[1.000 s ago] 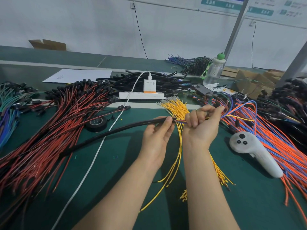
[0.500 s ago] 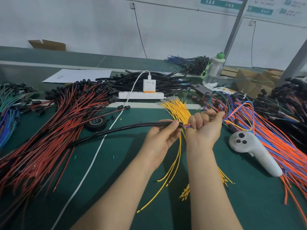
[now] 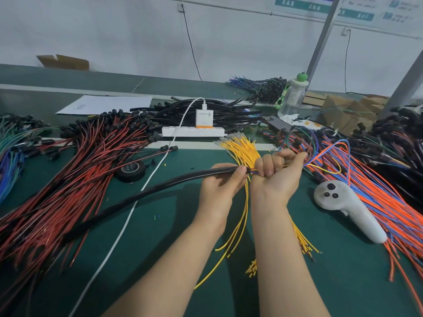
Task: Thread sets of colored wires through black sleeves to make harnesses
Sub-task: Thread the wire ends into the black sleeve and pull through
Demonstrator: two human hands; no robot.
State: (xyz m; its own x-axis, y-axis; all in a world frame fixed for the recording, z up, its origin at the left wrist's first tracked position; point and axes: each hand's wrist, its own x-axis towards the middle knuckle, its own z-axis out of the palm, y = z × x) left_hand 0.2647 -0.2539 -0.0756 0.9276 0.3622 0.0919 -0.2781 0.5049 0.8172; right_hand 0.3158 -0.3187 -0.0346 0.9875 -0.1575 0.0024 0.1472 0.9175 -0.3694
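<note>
Head view, bench w/ green mat (image 3: 160,248).

- L hand (image 3: 219,191): thumb and fingers pinched the near end of the black sleeve (image 3: 174,183), grip closed tight round the mouth. The sleeve ran off to the left and down in a long bow, its far end lying on the red wire pile (image 3: 80,179).
- R hand (image 3: 277,177): fist curled fully round the wire set (image 3: 253,172), knuckles up, just beside the L fingertips. A short blue bit showed between fist and sleeve mouth. Couldn't tell how far the wires sat inside.
- Beyond the fist, orange, blue and yellow strands looped out to the right, over the orange-blue wire pile (image 3: 377,202).
- Yellow wires (image 3: 240,152) lay fanned under both wrists, terminals at the far end, tails trailing toward the person.
- White controller (image 3: 343,207) lay on the mat right of the R hand, apart from it.
- Tape roll (image 3: 130,171) sat flat at the edge of the red pile, near the white cable (image 3: 128,220).
- Behind: power strip (image 3: 192,131) w/ charger (image 3: 204,118) plugged in, spare black sleeves (image 3: 217,110), paper sheet (image 3: 107,104), bottle (image 3: 293,97) w/ green cap.
</note>
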